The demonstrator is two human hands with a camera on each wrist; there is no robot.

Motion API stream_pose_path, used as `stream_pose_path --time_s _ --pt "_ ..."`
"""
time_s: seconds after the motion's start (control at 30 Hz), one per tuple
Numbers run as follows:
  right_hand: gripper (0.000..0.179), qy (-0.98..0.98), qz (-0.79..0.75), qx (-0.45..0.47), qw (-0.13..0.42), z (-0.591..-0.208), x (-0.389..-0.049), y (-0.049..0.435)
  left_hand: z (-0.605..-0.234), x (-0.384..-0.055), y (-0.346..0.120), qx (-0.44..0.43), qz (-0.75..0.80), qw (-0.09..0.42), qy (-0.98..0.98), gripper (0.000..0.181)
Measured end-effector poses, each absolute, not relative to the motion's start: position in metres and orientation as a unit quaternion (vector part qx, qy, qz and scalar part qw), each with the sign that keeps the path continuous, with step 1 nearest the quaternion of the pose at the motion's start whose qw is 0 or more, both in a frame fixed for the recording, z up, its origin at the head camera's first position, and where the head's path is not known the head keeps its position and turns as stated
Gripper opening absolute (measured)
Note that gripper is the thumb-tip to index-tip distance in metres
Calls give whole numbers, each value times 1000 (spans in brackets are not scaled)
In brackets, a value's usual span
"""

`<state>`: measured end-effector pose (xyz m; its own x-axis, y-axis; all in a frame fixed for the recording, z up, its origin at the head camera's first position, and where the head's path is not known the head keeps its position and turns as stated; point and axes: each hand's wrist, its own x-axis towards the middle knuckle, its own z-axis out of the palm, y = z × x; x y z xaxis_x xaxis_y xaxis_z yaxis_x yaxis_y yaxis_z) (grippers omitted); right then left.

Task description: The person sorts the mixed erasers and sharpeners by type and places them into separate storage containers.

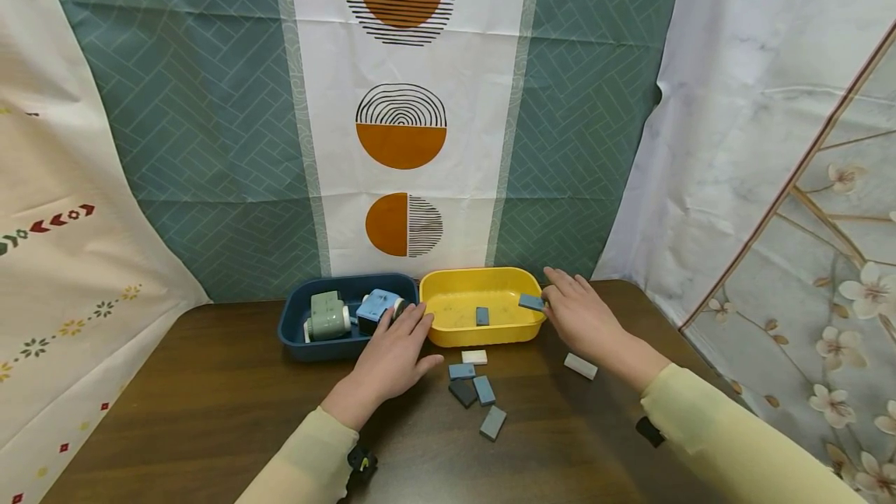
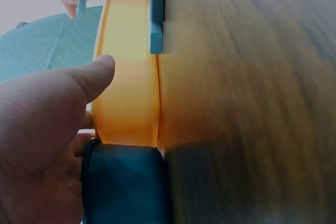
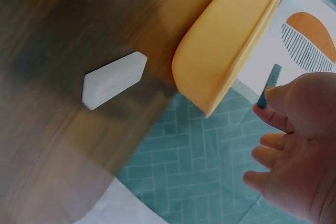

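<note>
My right hand pinches a small flat blue block between thumb and forefinger, above the right end of a yellow tray. In the right wrist view the same blue block is held on edge, clear of the tray wall. Another blue block stands inside the tray. My left hand lies with extended fingers where the yellow tray meets a dark blue tray. Its fingertips reach the rims, and the left wrist view shows its thumb straight and holding nothing.
In front of the yellow tray lie a white block, blue blocks, a black block and a grey block. A white block lies below my right hand. The dark blue tray holds a green toy and a blue toy.
</note>
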<state>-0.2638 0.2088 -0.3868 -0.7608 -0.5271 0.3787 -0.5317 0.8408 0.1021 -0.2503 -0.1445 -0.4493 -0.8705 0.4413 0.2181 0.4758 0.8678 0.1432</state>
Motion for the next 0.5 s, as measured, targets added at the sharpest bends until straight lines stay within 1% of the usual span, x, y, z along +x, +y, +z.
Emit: stream_pose_path --time_s 0.5 --pt "16 -945 1 276 174 -380 -282 180 -449 -250 -145 -238 -99 89 -962 78"
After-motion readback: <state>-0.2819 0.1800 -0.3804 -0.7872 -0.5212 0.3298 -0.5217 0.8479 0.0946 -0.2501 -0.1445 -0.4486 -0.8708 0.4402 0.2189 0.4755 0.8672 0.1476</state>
